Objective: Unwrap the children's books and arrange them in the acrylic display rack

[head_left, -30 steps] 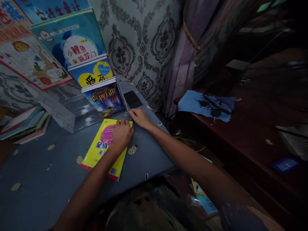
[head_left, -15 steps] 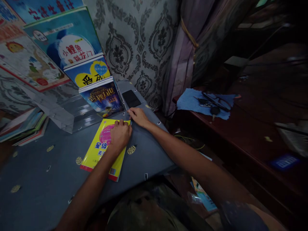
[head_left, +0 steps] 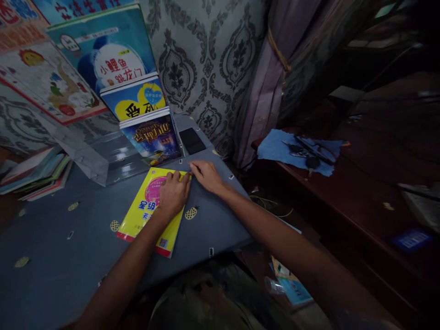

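The yellow book lies on the grey table, its long axis running near-left to far-right. The left hand, the nearer, rests over its far right part; the right hand sits close by, at the far right corner (whether either grips, I cannot tell). Beyond stands a dark-blue book.

On the yellow book under my left hand, I read 星级, with 天 below; my arm hides the rest. The dark blue book says 查理九世, and the blue-and-yellow book behind it shows 爱 and a small 2. The teal book reads 小鲤鱼跳龙门; the topmost blue book reads 安徒生童话. The glowing blue patch at right is too blurred for me.
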A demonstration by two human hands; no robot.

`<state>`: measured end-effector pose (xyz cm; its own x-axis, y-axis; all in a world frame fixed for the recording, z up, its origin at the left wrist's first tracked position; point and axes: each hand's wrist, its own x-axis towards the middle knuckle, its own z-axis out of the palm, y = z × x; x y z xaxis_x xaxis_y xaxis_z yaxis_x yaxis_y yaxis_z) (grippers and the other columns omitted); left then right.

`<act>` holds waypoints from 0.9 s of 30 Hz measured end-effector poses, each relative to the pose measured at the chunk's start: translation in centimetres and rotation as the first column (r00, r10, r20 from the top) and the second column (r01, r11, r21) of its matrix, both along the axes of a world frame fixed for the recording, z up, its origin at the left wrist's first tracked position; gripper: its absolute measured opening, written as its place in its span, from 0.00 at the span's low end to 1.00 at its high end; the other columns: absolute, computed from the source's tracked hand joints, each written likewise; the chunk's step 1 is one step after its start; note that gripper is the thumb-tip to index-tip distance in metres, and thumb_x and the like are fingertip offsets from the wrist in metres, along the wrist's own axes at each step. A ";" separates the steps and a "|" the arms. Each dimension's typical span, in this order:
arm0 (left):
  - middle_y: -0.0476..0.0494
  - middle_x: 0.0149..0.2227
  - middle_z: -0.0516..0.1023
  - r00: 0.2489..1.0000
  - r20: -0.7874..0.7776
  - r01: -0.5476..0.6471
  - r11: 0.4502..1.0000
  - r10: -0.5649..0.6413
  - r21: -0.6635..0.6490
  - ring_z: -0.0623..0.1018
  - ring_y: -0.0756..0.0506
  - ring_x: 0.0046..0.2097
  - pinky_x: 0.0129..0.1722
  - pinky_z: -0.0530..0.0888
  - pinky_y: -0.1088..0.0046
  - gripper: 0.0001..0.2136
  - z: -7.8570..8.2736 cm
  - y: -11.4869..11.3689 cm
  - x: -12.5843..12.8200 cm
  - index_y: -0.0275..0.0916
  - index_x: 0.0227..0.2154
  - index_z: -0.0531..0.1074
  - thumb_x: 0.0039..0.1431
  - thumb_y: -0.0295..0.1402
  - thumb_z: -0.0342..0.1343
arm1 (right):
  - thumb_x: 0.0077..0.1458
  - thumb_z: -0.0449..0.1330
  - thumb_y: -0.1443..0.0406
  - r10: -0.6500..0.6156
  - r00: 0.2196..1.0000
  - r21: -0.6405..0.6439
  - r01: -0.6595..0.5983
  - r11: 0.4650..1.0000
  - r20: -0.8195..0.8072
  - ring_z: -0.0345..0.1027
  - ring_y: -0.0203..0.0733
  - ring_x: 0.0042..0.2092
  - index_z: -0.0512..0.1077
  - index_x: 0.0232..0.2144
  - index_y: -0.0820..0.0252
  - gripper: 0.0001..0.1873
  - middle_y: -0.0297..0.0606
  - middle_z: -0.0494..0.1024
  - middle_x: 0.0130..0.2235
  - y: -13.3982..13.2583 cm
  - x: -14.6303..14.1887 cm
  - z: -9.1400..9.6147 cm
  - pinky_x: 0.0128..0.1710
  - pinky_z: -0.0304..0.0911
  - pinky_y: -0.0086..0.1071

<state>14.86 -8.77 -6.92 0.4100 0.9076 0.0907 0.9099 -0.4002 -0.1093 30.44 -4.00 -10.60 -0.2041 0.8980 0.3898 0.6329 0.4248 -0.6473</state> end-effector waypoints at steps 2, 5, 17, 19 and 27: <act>0.35 0.50 0.74 1.000 0.012 -0.001 1.000 0.001 -0.002 0.70 0.35 0.52 0.46 0.73 0.59 0.20 -0.2 0.1 0.0 0.43 0.59 0.70 0.73 0.39 0.40 | 0.69 0.49 0.65 -0.020 0.998 -0.019 0.021 1.000 0.053 0.75 0.45 0.40 0.76 0.39 0.59 0.15 0.41 0.83 0.35 -0.2 0.0 -0.1 0.42 0.62 0.33; 0.35 0.50 0.74 1.000 0.020 0.002 1.000 -0.002 0.007 0.70 0.36 0.52 0.47 0.73 0.59 0.20 -0.4 0.2 0.0 0.44 0.60 0.70 0.73 0.39 0.40 | 0.68 0.50 0.65 -0.050 0.994 -0.048 0.055 0.997 0.098 0.75 0.46 0.39 0.76 0.38 0.59 0.15 0.42 0.83 0.35 -0.1 -0.2 -0.2 0.40 0.62 0.34; 0.34 0.51 0.75 0.999 0.003 -0.044 0.999 0.044 -0.028 0.70 0.34 0.55 0.47 0.75 0.60 0.17 0.2 0.1 0.5 0.39 0.52 0.73 0.70 0.43 0.49 | 0.67 0.51 0.65 -0.086 0.983 -0.101 0.070 0.992 -0.161 0.76 0.43 0.36 0.78 0.38 0.58 0.15 0.37 0.84 0.32 0.1 -0.2 -0.1 0.39 0.64 0.32; 0.33 0.50 0.76 0.997 -0.014 -0.073 0.996 0.073 -0.049 0.72 0.34 0.55 0.45 0.75 0.61 0.16 0.5 0.2 0.9 0.36 0.49 0.74 0.70 0.40 0.49 | 0.67 0.52 0.64 -0.123 0.969 -0.087 0.107 0.990 -0.214 0.76 0.43 0.36 0.78 0.40 0.59 0.15 0.37 0.84 0.32 0.2 -0.1 -0.2 0.40 0.65 0.32; 0.32 0.44 0.81 0.996 0.034 -0.077 0.996 0.079 -0.053 0.77 0.35 0.49 0.47 0.73 0.60 0.17 1.4 0.6 0.7 0.35 0.41 0.78 0.70 0.34 0.43 | 0.67 0.52 0.64 -0.170 0.952 -0.069 0.158 0.985 -0.254 0.77 0.44 0.38 0.78 0.41 0.59 0.14 0.36 0.84 0.33 0.5 0.3 0.1 0.40 0.64 0.32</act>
